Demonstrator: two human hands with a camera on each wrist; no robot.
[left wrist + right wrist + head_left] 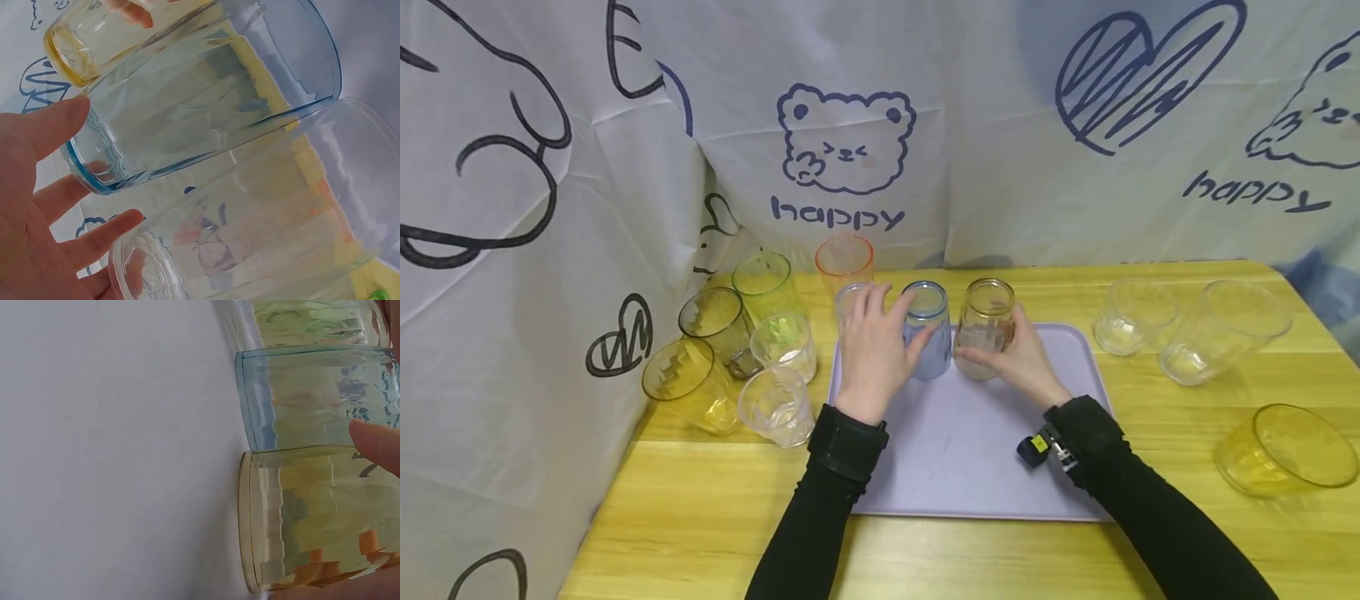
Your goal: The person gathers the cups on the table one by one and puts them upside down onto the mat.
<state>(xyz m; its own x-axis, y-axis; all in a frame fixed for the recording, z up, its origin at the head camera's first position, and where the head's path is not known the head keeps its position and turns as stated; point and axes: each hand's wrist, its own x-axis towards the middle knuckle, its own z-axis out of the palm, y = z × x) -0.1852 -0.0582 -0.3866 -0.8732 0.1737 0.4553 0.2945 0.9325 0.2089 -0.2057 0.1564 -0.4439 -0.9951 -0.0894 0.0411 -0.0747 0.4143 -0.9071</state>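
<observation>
Three tumblers stand upside down in a row at the back of the lavender tray (970, 467): a clear tumbler (250, 231), a blue tumbler (930, 358) and a pale amber tumbler (981, 325). My left hand (871, 358) spreads over the clear and blue ones. Its thumb lies by the blue tumbler's base in the left wrist view, the other fingers reaching around the bases. My right hand (1026, 362) grips the amber tumbler, thumb in front and fingers around the far side. In the right wrist view the blue and amber rims sit side by side on the tray.
Left of the tray cluster upright tumblers: yellow (681, 375), smoky grey (711, 312), green (763, 279) and clear ones (775, 404). An orange-rimmed tumbler (844, 254) stands behind. To the right are two clear tumblers (1217, 325) and a wide yellow glass (1285, 454). A printed cloth hangs behind.
</observation>
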